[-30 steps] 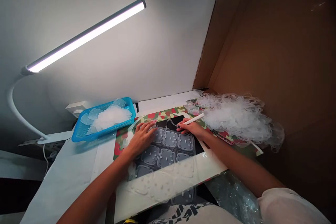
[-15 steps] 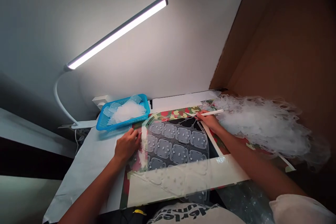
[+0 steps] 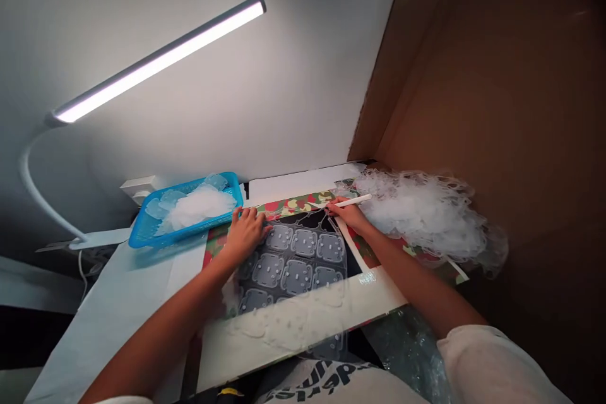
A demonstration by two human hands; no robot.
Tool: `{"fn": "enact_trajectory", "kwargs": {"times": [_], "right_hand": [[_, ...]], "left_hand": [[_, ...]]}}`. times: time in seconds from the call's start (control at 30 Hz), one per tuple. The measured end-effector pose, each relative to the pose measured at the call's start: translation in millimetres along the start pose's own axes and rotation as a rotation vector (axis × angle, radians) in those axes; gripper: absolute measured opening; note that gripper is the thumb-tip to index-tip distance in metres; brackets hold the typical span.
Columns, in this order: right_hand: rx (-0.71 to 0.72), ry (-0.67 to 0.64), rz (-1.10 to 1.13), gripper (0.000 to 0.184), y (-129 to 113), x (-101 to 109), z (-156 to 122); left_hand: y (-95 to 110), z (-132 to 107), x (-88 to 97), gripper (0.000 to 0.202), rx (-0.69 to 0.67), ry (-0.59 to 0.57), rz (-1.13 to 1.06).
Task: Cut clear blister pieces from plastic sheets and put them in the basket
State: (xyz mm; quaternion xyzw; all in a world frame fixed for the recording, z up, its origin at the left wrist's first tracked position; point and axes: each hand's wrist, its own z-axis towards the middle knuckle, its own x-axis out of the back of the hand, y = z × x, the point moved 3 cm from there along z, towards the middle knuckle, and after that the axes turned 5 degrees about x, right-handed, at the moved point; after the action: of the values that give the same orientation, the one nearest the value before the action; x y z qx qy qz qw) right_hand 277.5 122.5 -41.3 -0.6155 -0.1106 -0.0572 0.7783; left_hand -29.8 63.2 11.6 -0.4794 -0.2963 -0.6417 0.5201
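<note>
A clear plastic sheet [image 3: 296,262] of rounded square pieces lies on a black mat framed by a red and green patterned board [image 3: 288,207]. My left hand [image 3: 246,230] rests flat on the sheet's left side, fingers spread. At the sheet's far edge, my right hand [image 3: 348,213] grips a thin white pen-like tool [image 3: 353,201], tip down and pointing left. Several pieces stay in the sheet in rows.
A blue basket [image 3: 142,237] holding clear pieces sits to the far left. A heap of clear plastic scrap [image 3: 426,214] lies on the right against a cardboard wall [image 3: 473,88]. A lit lamp bar [image 3: 161,57] hangs overhead. White paper [image 3: 118,303] covers the table's left part.
My left hand moved from the sheet's left edge onto its upper left part. My right hand with the tool stays at the far edge. The camera view swung back and forth.
</note>
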Motion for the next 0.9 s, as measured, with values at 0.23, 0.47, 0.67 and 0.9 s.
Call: {"fn": "enact_trajectory", "kwargs": {"times": [0.23,0.47,0.67,0.9], "right_hand": [[0.066,0.082,-0.142,0.027,-7.9,6.4,9.9],[0.279,0.029,-0.288,0.021,-50.2,13.0,-12.8],[0.249,-0.399,-0.255,0.018,-58.0,0.5,-83.0],[0.217,-0.376,-0.327,0.019,-52.9,-3.9,-92.2]], "left_hand": [[9.5,15.1,-23.2,0.018,-0.085,-0.14,-0.004],[75.2,7.3,-5.0,0.033,-0.252,-0.088,-0.164],[118.5,-49.7,-9.3,0.057,-0.428,-0.242,-0.458],[110.6,-48.9,-10.5,0.055,-0.411,-0.298,-0.474]]}}
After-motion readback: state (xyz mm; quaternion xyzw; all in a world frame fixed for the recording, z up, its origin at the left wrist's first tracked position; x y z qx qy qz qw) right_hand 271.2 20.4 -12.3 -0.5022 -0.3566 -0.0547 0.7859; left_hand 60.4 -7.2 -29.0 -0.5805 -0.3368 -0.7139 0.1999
